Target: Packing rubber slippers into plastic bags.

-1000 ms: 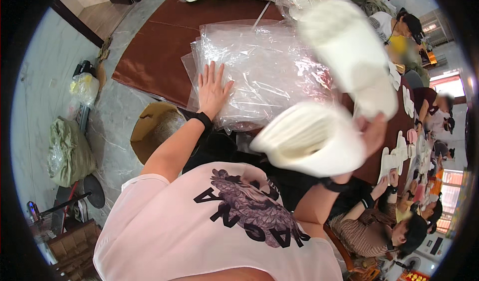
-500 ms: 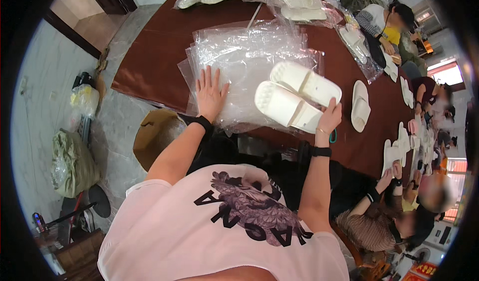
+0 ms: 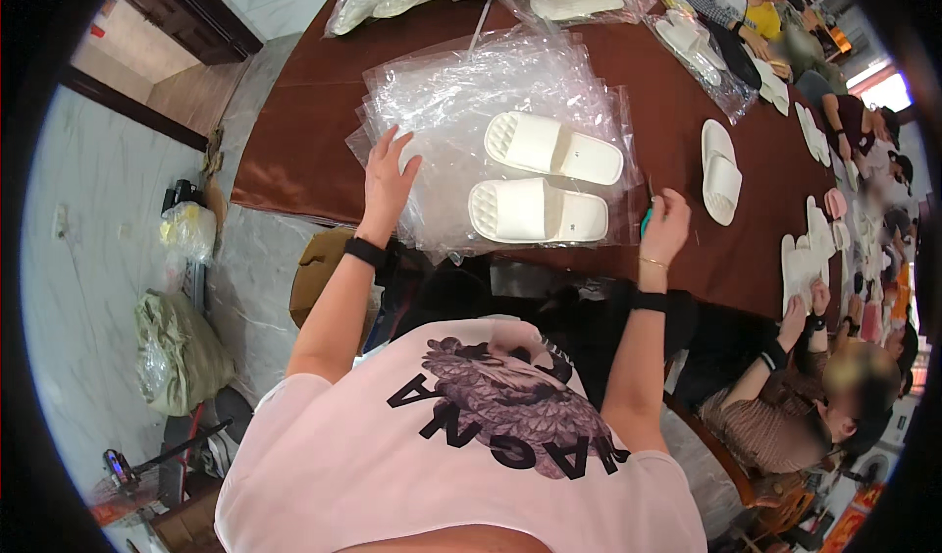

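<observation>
slippers laid out for bagging

a worker's left hand (image 3: 388, 175) rests open, fingers spread, on a stack of clear plastic bags (image 3: 471, 92) on the brown table (image 3: 294, 160). two white slippers (image 3: 540, 175) lie side by side on the bags. the right hand (image 3: 665, 224) curls around a small teal object (image 3: 647, 221). the slick bags could slide, shifting the pair.

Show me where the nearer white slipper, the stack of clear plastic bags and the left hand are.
nearer white slipper (image 3: 538, 211), head view, middle of its strap
stack of clear plastic bags (image 3: 461, 87), head view, bare top sheet
left hand (image 3: 386, 176), head view, back of hand
</observation>
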The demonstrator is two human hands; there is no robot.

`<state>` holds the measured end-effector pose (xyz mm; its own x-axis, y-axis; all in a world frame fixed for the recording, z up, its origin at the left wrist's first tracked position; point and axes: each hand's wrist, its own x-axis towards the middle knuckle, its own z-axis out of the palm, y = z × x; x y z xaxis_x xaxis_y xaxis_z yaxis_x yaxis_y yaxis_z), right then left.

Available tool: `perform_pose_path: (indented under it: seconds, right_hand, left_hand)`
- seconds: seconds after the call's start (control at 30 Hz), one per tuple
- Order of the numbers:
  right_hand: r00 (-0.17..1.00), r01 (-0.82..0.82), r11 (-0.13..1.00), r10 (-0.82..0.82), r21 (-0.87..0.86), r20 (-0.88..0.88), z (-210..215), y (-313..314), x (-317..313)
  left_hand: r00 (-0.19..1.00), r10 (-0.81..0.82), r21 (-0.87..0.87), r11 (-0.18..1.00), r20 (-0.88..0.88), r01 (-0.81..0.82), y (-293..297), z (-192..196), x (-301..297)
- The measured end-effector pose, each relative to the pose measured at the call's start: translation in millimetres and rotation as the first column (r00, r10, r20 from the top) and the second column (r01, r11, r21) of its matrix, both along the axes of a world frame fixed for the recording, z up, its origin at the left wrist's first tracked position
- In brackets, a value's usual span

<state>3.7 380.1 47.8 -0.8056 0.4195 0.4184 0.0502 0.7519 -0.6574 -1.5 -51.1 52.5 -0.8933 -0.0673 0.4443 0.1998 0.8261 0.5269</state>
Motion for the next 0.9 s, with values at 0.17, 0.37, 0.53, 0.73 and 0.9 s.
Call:
perform_pose_path:
  seconds: [0.17, 0.37, 0.53, 0.73, 0.9]
  right_hand:
    - [0.964, 0.045, 0.932, -0.135, 0.359, 0.230, -24.7, 47.3, 33.3]
    - [0.930, -0.021, 0.934, -0.113, 0.357, 0.351, -27.6, 38.1, 49.5]
    - [0.990, -0.062, 0.872, -0.008, 0.485, 0.140, -26.7, 21.6, 60.0]
    - [0.967, -0.074, 0.862, -0.060, 0.502, 0.246, -30.9, 19.4, 53.0]
    - [0.971, -0.078, 0.850, -0.053, 0.521, 0.232, -24.8, 18.3, 58.0]
  left_hand:
    - [0.960, -0.272, 0.116, 0.953, -0.073, 0.279, 99.3, 51.5, 30.2]
    - [0.974, -0.220, 0.006, 0.975, -0.061, 0.221, 110.8, 24.0, 30.2]
    - [0.966, -0.258, -0.102, 0.961, 0.011, 0.258, 93.8, -1.8, 45.5]
    - [0.955, -0.286, -0.208, 0.932, 0.084, 0.298, 92.4, -9.8, 46.6]
    - [0.964, -0.263, -0.211, 0.942, 0.028, 0.263, 98.0, -4.4, 46.4]
